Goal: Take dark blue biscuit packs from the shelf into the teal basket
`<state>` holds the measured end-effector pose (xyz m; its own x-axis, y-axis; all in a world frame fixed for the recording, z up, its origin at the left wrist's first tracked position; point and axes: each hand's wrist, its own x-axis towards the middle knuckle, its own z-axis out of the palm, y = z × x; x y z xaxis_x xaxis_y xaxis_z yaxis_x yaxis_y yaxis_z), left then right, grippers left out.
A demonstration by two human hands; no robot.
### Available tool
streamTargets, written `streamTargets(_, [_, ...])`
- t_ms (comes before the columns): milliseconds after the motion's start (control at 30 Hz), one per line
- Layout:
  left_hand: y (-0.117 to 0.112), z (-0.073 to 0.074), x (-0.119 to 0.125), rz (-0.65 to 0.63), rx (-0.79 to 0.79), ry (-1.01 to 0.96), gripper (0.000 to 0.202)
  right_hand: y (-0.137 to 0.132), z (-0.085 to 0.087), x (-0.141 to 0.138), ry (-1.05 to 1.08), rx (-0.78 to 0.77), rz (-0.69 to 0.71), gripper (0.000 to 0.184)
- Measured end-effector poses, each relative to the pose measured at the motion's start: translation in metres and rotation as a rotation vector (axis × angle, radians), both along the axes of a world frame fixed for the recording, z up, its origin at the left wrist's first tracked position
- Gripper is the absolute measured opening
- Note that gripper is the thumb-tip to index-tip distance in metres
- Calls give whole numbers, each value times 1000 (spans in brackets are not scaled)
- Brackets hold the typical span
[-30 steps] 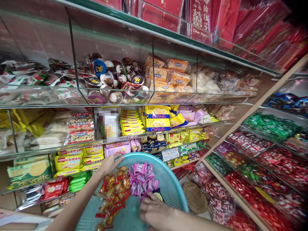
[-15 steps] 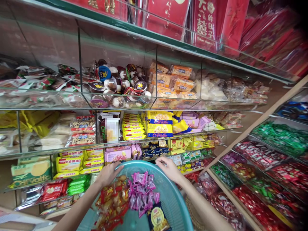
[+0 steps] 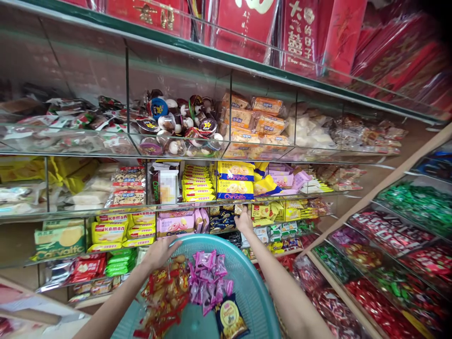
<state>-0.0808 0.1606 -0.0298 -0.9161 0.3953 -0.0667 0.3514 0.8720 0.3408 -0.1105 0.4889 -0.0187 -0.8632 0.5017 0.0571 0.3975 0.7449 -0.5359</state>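
My left hand [image 3: 160, 252] is closed over the near-left part of the far rim of a teal plastic basket [image 3: 256, 278]. My right hand [image 3: 243, 221] reaches past the basket into a shelf compartment, its fingertips at the dark blue and gold snack packets [image 3: 221, 219]. Those fingers are small and partly hidden, so whether they grip a packet is unclear. Inside the basket lie amber-coloured sweets in red and clear wrappers [image 3: 165, 296], purple-wrapped candies [image 3: 208, 280] and one dark blue packet with a cream oval label [image 3: 230, 318].
Glass shelves with dividers hold yellow Carvalfo packets [image 3: 235, 181], yellow Kaman packets [image 3: 109, 230], pink packets [image 3: 176, 223] and chocolate cups [image 3: 180, 120]. Red envelopes [image 3: 243, 28] line the top shelf. A slanted wooden edge [image 3: 395, 181] borders candy bins [image 3: 391, 230] on the right.
My right hand has moved forward from above the basket rim to the dark blue packets on the shelf. My left hand stays on the rim. The view has shifted slightly.
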Motion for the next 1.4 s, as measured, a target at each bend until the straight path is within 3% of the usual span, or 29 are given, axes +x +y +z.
streamTargets(133, [-1, -1, -4, 0, -7, 12, 51, -2, 3, -7, -22, 7, -102, 51])
streamTargets(267, [-1, -2, -9, -8, 7, 8, 51, -4, 6, -7, -28, 42, -129, 36])
streamTargets(500, [-1, -4, -12, 7, -53, 47, 51, -13, 2, -5, 45, 110, -129, 32])
streamTargets(700, [-1, -4, -11, 6, -36, 36, 52, 3, 12, 6, 105, 97, -80, 32])
streamTargets(1100, [1, 1, -11, 10, -50, 11, 53, 47, 39, 109, 324, -19, 92, 41])
streamTargets(1233, [2, 4, -11, -8, -80, 5, 55, 29, 48, 144, 283, -291, 155, 42])
streamTargets(1333, [4, 7, -11, -19, -86, -9, 54, 0, 49, 170, 46, -527, 238, 43])
streamTargets(1400, [5, 9, -11, -7, -98, -17, 54, -20, 46, 184, -114, -587, 295, 42])
